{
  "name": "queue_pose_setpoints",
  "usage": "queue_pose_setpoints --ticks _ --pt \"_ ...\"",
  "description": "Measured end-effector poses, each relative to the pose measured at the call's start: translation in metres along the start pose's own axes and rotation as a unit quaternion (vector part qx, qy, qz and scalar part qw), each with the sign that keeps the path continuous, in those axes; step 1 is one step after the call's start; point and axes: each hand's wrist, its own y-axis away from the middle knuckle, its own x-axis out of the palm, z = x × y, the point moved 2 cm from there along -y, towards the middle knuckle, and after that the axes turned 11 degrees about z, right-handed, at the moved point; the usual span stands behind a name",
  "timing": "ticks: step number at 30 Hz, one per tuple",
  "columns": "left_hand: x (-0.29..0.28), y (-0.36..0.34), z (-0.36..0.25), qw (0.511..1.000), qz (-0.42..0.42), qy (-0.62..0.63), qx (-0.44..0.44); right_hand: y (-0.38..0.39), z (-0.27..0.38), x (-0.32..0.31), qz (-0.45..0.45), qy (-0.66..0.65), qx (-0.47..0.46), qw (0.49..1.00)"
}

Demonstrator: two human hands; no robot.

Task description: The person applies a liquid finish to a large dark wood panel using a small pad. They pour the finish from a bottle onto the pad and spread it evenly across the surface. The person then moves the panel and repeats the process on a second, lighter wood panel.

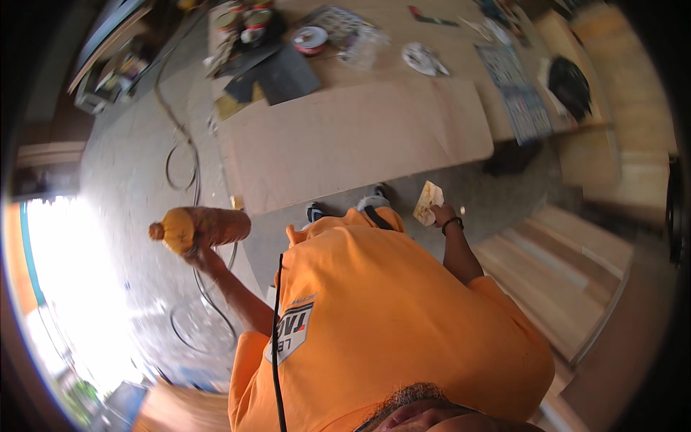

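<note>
Out to the left, my left hand (207,259) is closed round the underside of a large orange-yellow and brown bottle (224,223). The bottle lies nearly level in my grip, its capped neck pointing left. On the right, at my side, my right hand (442,214) pinches a flat, pale piece with yellowish stains (427,201). It may be paper or cloth; I cannot tell which. A dark band circles that wrist. Both hands are short of the workbench, whose near part carries a plain wooden panel (345,140).
Dark sheets (284,74), a round tin (309,40), a clear plastic bag (360,49) and a white bundle (423,59) lie on the bench's far side. A hose (188,137) runs along the floor at left. Wooden boards (554,273) stand at right.
</note>
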Motion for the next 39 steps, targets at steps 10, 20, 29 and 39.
queue_pose_setpoints --ticks 10,20,29,39 --pt "0.054 -0.073 -0.019 0.977 0.156 0.139 -0.049 0.094 -0.120 0.051 0.002 -0.111 0.173 0.979" --pt "0.068 -0.125 -0.054 0.926 0.374 0.009 -0.055 0.056 -0.058 0.025 -0.055 -0.109 0.066 0.990" --pt "0.066 -0.143 -0.011 0.883 0.458 -0.063 -0.088 0.038 -0.018 0.015 -0.032 -0.075 0.046 0.996" --pt "0.066 -0.165 -0.003 0.851 0.489 -0.157 -0.112 0.051 -0.025 0.040 -0.020 -0.099 0.065 0.993"
